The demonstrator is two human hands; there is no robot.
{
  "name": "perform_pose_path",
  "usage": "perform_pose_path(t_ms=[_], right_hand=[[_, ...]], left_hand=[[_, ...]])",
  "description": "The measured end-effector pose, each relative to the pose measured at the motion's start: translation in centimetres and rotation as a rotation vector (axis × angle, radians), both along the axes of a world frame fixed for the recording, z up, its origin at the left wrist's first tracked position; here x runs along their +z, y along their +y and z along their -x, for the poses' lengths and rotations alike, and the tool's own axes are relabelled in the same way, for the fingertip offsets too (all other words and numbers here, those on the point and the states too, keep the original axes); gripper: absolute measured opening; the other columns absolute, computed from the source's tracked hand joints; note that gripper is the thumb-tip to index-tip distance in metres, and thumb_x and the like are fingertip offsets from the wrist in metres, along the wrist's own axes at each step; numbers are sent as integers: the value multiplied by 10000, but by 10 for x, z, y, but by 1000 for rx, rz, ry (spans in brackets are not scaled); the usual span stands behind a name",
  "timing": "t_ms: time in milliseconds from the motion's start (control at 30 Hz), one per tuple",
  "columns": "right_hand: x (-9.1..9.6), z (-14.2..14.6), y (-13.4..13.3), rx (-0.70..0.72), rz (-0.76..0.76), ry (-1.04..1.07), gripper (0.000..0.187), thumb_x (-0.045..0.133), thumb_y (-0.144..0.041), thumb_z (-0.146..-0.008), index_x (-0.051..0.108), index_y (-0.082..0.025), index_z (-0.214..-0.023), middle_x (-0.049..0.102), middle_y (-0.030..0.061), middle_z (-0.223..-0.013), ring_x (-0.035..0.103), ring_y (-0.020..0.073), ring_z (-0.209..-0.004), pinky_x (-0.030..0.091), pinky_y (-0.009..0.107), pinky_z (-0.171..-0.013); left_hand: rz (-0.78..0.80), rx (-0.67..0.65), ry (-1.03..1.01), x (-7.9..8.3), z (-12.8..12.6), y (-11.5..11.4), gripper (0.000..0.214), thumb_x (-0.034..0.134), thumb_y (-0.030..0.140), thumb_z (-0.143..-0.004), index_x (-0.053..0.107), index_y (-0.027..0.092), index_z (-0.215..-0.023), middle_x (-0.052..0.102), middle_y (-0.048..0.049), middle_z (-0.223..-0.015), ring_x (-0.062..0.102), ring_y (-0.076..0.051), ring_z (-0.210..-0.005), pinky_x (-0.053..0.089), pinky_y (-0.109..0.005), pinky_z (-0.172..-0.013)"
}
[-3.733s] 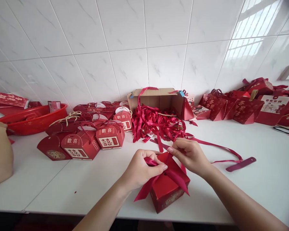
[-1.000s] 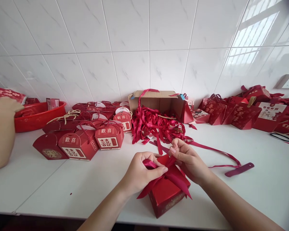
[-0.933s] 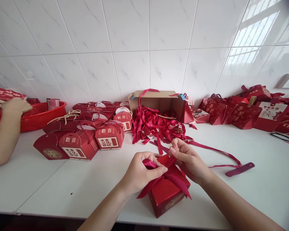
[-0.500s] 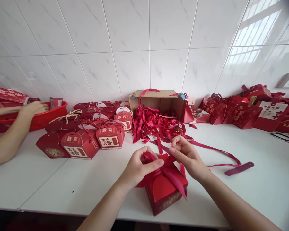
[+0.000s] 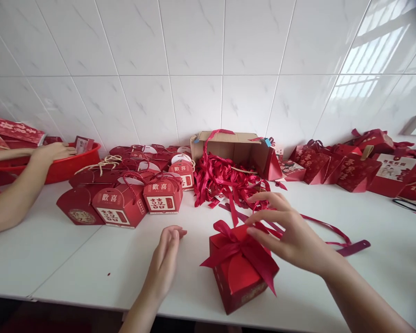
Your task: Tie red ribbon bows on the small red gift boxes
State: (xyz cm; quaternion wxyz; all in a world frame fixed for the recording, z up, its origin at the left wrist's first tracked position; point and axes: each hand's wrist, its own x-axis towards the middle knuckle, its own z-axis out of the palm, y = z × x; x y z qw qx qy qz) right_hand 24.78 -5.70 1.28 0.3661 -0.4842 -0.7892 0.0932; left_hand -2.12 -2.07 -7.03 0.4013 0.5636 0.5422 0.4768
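Note:
A red gift box [image 5: 232,277] sits near the front edge of the white table, tied with a dark pink ribbon bow [image 5: 234,247]. Its loose ends drape over the lid. Over the back right of the box hovers my right hand [image 5: 291,229], fingers spread, thumb and fingertips close to the bow; whether they touch it I cannot tell. My left hand [image 5: 166,259] is off to the left of the box, holding nothing, its fingers loosely bent.
A tangle of ribbons [image 5: 225,180] spills from a cardboard box [image 5: 215,136] by the wall. Finished-looking red boxes [image 5: 119,208] stand left, red bags [image 5: 357,171] right. A purple strip [image 5: 355,248] lies at right. Another person's hand [image 5: 53,151] reaches into a red basin [image 5: 67,169].
Both my hands have let go of the bow. The left has drawn away to the left; the right has lifted and opened. The view has shifted slightly.

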Motion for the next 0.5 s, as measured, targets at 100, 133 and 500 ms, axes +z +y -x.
perform_pose_path(t_ms=[100,133,500], right_hand=[[8,15,-9,-23,27,-263,99,607,-366,-840,698,-329,-850,480,11,-1295,396,293,-1204,366,505,-951],[9,19,-11,-27,34,-312,107,602,-361,-843,702,-329,-820,489,4,-1297,393,298,-1206,355,522,-952],[13,5,-7,-119,227,-188,151,532,-290,-851,644,-241,-763,533,73,-1271,440,308,-1220,320,589,-990]], left_hand=[[28,-17,12,-5,4,-1,427,340,626,-875,499,246,-988,607,-65,-1090,545,-250,-1109,354,-424,-1004],[32,-24,27,-5,4,-1,415,350,622,-874,497,249,-982,608,-63,-1090,551,-250,-1103,364,-421,-995],[5,-108,154,-6,7,0,326,534,508,-828,494,241,-1010,613,-87,-1134,544,-259,-1165,398,-404,-996]])
